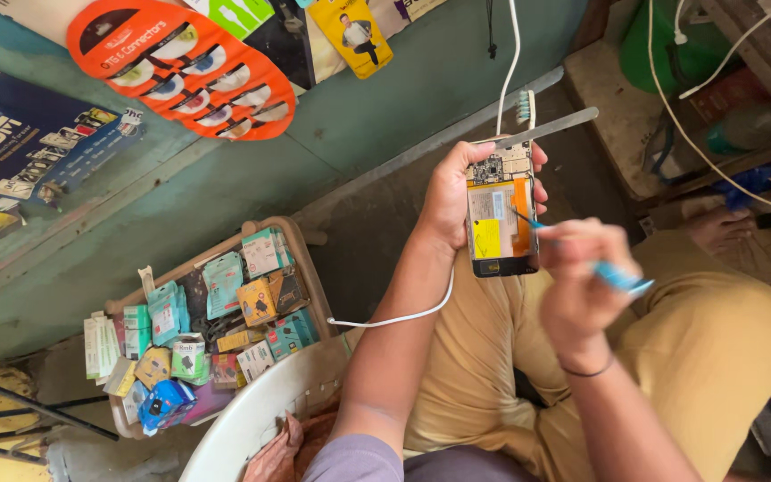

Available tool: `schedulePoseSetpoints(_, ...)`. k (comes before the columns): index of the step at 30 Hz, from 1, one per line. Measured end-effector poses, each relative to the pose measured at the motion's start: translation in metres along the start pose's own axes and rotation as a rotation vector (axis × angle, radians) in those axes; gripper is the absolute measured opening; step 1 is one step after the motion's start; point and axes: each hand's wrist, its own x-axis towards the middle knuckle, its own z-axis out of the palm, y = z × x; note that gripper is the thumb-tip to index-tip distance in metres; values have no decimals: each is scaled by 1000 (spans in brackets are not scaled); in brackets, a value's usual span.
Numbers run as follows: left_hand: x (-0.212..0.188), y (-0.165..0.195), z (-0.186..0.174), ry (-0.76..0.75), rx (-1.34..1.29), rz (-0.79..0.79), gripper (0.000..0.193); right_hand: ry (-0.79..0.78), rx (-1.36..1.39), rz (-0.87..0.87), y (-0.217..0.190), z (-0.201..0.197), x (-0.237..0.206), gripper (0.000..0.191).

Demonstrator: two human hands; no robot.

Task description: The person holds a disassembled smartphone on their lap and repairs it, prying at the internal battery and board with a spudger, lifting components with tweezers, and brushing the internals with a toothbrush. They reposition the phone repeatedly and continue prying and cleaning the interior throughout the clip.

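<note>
My left hand (451, 192) grips an opened phone (501, 214) with its back cover off, showing a circuit board on top, a battery with a yellow sticker and an orange flex strip. The same hand also pinches metal tweezers (551, 128) and a toothbrush (525, 107) behind the phone's top. My right hand (579, 277) holds a blue-handled screwdriver (619, 277), its thin tip touching the phone's right side near the orange strip. I sit with my legs in tan trousers (707, 348) folded.
A basket (301, 259) of several small packaged accessories sits at lower left. A white plastic chair edge (261, 411) is beside my arm. White cables (510, 62) hang down. Posters (185, 67) cover the green wall. A cluttered shelf (635, 152) is at upper right.
</note>
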Motion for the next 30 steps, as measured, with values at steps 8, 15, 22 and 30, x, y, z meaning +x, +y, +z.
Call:
schedulePoseSetpoints(8,-1,-1,4,84,-5,39,51,-361,-654,-470,-22,28,6,30)
schedulePoseSetpoints(15,-1,-1,2,70,-26,41,51,-311,-630,-410,-18,29,5,30)
schedulePoseSetpoints(22,0,-2,1,72,-35,33,51,-271,-623,-408,-16,29,2,26)
schedulePoseSetpoints(30,0,-2,3,93,-6,26,52,-264,-660,-414,-20,33,4,26)
